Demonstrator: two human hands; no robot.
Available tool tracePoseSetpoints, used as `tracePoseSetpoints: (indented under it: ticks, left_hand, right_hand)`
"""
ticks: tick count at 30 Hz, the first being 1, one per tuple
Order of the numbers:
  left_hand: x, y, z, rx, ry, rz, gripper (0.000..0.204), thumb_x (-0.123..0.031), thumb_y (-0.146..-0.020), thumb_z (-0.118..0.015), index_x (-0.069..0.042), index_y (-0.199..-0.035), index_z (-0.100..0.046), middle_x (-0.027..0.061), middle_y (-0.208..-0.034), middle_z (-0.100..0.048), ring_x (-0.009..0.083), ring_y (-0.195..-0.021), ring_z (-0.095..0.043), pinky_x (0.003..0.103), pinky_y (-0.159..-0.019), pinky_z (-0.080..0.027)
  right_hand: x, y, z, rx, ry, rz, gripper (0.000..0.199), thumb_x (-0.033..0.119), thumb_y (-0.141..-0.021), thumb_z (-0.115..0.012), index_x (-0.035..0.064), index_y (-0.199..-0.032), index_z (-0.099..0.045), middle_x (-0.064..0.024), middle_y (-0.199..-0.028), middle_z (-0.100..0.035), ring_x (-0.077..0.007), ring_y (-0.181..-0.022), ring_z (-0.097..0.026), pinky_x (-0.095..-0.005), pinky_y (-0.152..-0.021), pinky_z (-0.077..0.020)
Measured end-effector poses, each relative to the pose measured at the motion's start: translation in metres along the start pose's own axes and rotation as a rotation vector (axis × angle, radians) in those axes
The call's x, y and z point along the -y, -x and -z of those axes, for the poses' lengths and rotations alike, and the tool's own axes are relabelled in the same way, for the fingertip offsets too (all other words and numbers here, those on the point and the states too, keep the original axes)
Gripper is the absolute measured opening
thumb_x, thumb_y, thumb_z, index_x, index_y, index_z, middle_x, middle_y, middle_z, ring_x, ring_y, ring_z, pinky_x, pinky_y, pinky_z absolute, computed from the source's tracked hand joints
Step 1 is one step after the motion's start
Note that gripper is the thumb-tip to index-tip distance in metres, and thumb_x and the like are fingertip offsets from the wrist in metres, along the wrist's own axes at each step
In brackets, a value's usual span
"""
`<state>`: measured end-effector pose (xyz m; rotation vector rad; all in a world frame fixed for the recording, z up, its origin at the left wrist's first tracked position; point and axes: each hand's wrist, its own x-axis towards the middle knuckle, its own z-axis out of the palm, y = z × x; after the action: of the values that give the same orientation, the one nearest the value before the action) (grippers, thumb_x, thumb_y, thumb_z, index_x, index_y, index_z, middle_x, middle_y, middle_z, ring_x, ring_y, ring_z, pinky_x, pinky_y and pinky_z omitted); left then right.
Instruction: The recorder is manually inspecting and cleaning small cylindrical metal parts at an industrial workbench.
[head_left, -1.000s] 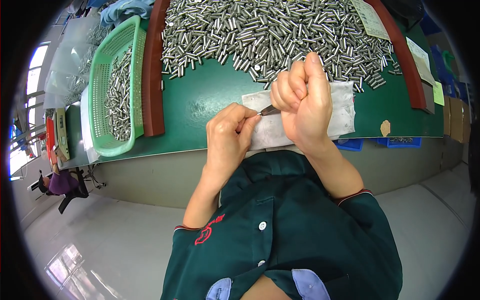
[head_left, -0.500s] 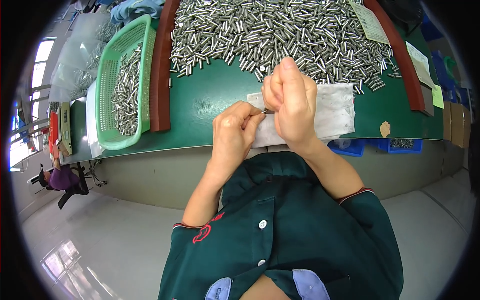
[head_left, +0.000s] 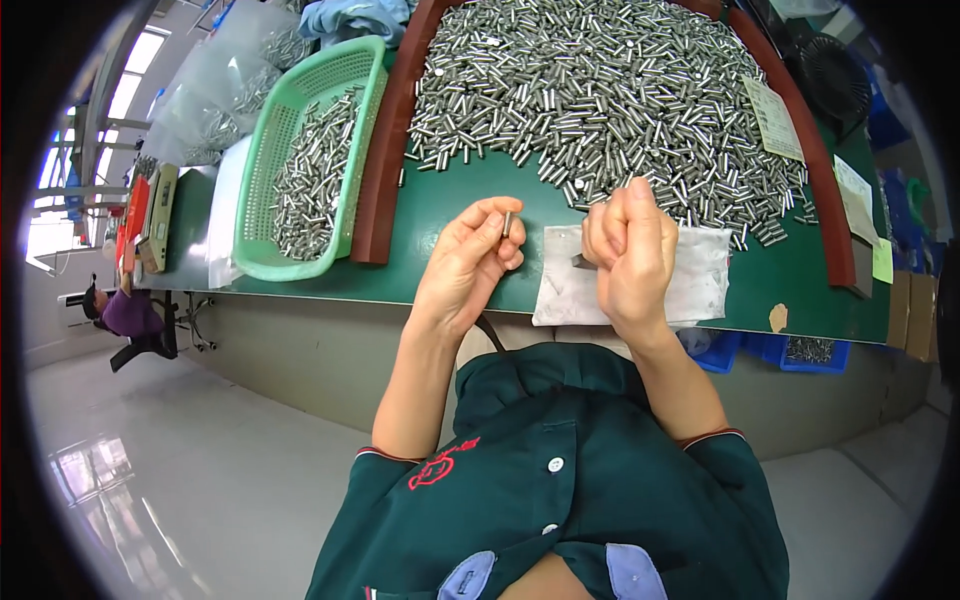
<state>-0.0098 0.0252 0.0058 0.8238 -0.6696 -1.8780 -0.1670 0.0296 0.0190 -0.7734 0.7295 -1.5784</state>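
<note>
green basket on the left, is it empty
No, the green basket holds a heap of small metal pins along its length, beside the much larger pile on the green table.

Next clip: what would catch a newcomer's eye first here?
The huge heap of small metal pins spread across the far side of the green table. Then the green basket at the left, partly filled with the same pins. In the middle, the left hand pinches a single pin at its fingertips, while the right hand grips a small dark tool over a grey cloth.
</note>
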Motion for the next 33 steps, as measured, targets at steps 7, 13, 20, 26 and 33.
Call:
tracePoseSetpoints:
  ticks: [7,13,20,26,33]
  left_hand:
    - [-0.014,-0.014,0.009,-0.044,-0.006,-0.029,0.027,-0.029,-0.089,-0.044,-0.004,-0.083,-0.051,0.0059,-0.07,-0.048,0.0089,-0.06,-0.039,0.021,-0.051,-0.034]
    - [-0.022,-0.052,0.002,-0.266,-1.309,-0.45,0.009,-0.009,-0.073,-0.062,0.0,-0.076,-0.06,-0.0009,-0.05,-0.04,0.0071,-0.047,-0.039,0.025,-0.046,-0.033]
    - [-0.014,-0.066,0.001,-0.266,-1.583,-0.595,0.01,-0.007,-0.065,-0.065,-0.002,-0.071,-0.059,0.0082,-0.052,-0.047,0.0232,-0.046,-0.047,0.034,-0.047,-0.037]
    - [-0.015,-0.044,0.005,-0.227,-1.18,-0.369,0.009,-0.008,-0.076,-0.061,0.0,-0.074,-0.056,0.002,-0.067,-0.056,0.0038,-0.054,-0.042,0.021,-0.046,-0.033]
    - [-0.013,-0.031,0.014,-0.106,-0.425,-0.102,0.011,-0.007,-0.081,-0.056,0.0,-0.09,-0.054,0.0052,-0.075,-0.058,0.0001,-0.05,-0.033,0.015,-0.043,-0.025]
  right_hand:
    - [-0.001,-0.001,0.001,0.024,0.007,0.018,0.044,0.021,-0.093,-0.03,0.0077,-0.052,-0.027,0.0018,-0.047,-0.025,-0.0064,-0.041,-0.025,-0.0224,-0.039,-0.0193]
    - [0.0,-0.001,0.002,0.027,-0.001,0.02,0.044,0.021,-0.093,-0.031,0.0073,-0.051,-0.027,0.0016,-0.047,-0.025,-0.0066,-0.041,-0.025,-0.0224,-0.039,-0.0193]
    - [-0.002,0.0,0.004,0.016,-0.011,0.018,0.043,0.021,-0.093,-0.031,0.0074,-0.052,-0.027,0.0018,-0.048,-0.026,-0.0066,-0.042,-0.026,-0.0224,-0.039,-0.0196]
    - [-0.001,-0.002,0.006,0.03,-0.008,0.021,0.043,0.021,-0.093,-0.031,0.0075,-0.052,-0.027,0.0017,-0.048,-0.027,-0.0063,-0.042,-0.027,-0.022,-0.039,-0.0199]
    - [0.0,-0.003,0.005,0.018,-0.017,0.015,0.044,0.021,-0.093,-0.031,0.0076,-0.051,-0.028,0.0018,-0.048,-0.026,-0.0063,-0.041,-0.027,-0.0219,-0.039,-0.0197]
